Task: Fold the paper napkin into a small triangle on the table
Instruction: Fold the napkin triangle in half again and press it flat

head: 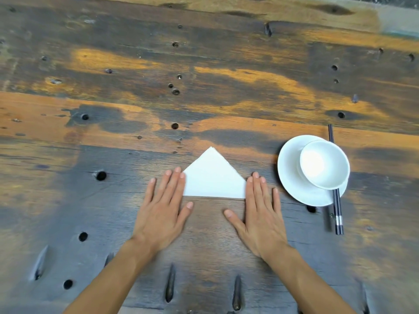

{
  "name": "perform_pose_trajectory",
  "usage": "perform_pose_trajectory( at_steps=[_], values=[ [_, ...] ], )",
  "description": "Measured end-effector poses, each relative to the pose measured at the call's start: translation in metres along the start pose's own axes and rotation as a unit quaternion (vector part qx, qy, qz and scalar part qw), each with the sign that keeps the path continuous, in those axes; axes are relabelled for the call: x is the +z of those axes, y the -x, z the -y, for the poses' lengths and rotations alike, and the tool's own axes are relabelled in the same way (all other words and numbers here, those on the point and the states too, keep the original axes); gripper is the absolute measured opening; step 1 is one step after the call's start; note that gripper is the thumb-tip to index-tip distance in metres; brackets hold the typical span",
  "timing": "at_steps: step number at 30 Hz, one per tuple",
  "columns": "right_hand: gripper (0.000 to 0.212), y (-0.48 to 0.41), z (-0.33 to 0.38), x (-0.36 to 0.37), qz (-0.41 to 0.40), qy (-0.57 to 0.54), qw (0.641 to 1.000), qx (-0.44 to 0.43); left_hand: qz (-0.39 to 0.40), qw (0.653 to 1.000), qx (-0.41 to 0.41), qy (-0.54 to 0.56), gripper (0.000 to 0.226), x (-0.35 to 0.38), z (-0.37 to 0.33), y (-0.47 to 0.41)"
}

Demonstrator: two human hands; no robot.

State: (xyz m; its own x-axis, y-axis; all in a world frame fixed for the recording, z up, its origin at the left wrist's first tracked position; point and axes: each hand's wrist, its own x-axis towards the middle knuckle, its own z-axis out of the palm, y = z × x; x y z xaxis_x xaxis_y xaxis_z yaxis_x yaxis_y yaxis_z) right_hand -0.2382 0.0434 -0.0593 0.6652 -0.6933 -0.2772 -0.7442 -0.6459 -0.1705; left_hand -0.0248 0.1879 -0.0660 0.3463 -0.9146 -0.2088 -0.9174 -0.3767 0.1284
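1 napkin (213, 177), 1 left hand (161, 214), 1 right hand (260, 218), 1 plate (289, 173), 1 bowl (324, 164), 2 chopsticks (338, 214), 1 table (204, 87).

Worn wood table (204, 64) w/ holes (174, 126); top-right strip (396, 19) maybe floor.

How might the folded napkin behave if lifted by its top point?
The napkin is thin folded paper, so probably light and floppy, drooping when lifted. Nothing visibly fastens its layers, so it may fall open. Flat on the rough table, it likely crumples rather than slides if pushed.
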Motion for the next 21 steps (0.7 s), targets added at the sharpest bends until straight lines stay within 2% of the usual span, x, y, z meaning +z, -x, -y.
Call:
perform_pose_trajectory(
  at_steps=[6, 10, 13, 17, 21],
  values=[
    [0.097, 0.0, 0.001, -0.002, 0.011, 0.001, 1.0, 0.002, -0.012, 0.996, -0.092, -0.012, 0.071, -0.004, 0.023, 0.029],
    [0.097, 0.005, 0.017, -0.008, -0.034, -0.038, 0.998, -0.019, -0.047, 0.999, -0.02, 0.007, 0.068, -0.014, -0.022, 0.017],
    [0.094, 0.007, 0.05, -0.017, -0.046, -0.092, 0.991, -0.085, -0.022, 0.999, 0.039, 0.008, 0.069, -0.005, -0.049, 0.007],
    [0.091, 0.002, 0.082, -0.011, 0.014, -0.1, 0.986, -0.132, 0.019, 0.998, 0.054, -0.022, 0.079, 0.008, -0.049, 0.009],
    [0.093, 0.004, 0.073, 0.003, 0.021, -0.056, 0.994, -0.091, -0.009, 0.999, 0.039, 0.007, 0.069, 0.01, -0.043, 0.011]
  ],
)
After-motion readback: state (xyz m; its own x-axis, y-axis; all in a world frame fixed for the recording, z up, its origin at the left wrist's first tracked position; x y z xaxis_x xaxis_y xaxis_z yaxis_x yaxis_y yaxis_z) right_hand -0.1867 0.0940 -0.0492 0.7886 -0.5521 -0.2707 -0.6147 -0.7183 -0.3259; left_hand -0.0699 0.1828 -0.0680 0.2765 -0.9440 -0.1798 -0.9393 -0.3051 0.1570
